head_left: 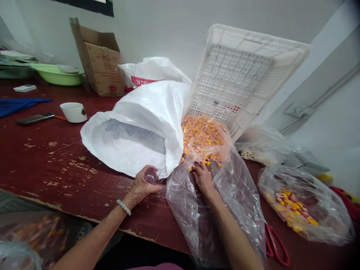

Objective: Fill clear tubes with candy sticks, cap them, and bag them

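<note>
Two bare hands work over a worn dark-red table. The left hand (pixel 145 182) is curled, thumb and fingers clamped around a few clear round plastic pieces (pixel 153 175); a beaded bracelet (pixel 123 207) circles its wrist. Just beyond that hand gapes a white sack (pixel 152 101), its mouth facing the person, with more see-through pieces lying inside. The right hand (pixel 203 178) is palm down amid the film of a clear plastic bag (pixel 182 210), fingertips bent at the near edge of a heap of small yellow-and-pink pieces (pixel 204 131) that spreads ahead of it; glare and folds blur the view, so I cannot tell whether those fingers are closed on one. Past the heap leans a white perforated crate (pixel 239 71), and right of the right forearm lie red-handled scissors (pixel 277 245). To work well here, the right fingers should pick from the loose near edge, keeping crinkled film out of the pinch, while the left grips lightly, since such thin-looking plastic could dent or slip.
</note>
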`<state>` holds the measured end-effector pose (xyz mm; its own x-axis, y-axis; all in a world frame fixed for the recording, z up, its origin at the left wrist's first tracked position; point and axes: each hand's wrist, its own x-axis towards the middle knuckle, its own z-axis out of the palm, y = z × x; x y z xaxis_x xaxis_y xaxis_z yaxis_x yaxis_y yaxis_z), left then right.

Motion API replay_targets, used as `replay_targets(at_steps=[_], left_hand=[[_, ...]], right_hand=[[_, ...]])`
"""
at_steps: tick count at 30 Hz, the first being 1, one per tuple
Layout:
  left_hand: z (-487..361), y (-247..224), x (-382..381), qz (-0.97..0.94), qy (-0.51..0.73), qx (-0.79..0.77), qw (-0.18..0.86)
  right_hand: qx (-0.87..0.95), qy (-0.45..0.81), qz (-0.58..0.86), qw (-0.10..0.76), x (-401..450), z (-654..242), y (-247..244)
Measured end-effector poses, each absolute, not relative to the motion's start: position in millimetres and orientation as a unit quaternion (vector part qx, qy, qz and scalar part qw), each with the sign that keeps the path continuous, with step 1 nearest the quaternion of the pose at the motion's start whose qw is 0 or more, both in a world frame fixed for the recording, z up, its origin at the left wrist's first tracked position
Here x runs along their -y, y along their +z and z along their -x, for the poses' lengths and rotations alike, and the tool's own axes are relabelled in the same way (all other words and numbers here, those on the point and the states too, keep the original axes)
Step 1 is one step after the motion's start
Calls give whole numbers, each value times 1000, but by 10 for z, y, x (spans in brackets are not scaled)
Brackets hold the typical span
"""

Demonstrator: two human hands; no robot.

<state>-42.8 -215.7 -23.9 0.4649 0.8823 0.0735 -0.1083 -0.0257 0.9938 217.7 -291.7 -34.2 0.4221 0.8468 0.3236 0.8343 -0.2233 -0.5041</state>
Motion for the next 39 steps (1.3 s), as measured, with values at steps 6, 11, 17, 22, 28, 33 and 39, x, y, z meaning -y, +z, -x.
replay_targets(at_steps=[6,11,17,22,28,33,39], left_hand=[[432,-228,2286,-566,410,-319,641],[435,-97,2508,-560,407,-300,656],[404,63,2713,-624,378,-303,614],[387,99,2748,-602,380,-314,628],[373,60,2713,-542,357,-327,687],[376,25,2716,-514,347,-358,698],[347,-67,2676,-419,323,-303,793]], right_hand=[[471,70,752,456,3109,-2136,-310],[394,159,658,622,3159,-1559,-9],[419,182,577,677,3172,-793,236],[469,151,603,627,3302,-738,133],[558,87,618,547,3508,-907,181],[712,69,588,377,3515,-1006,72],[704,19,590,394,3423,-840,-23]])
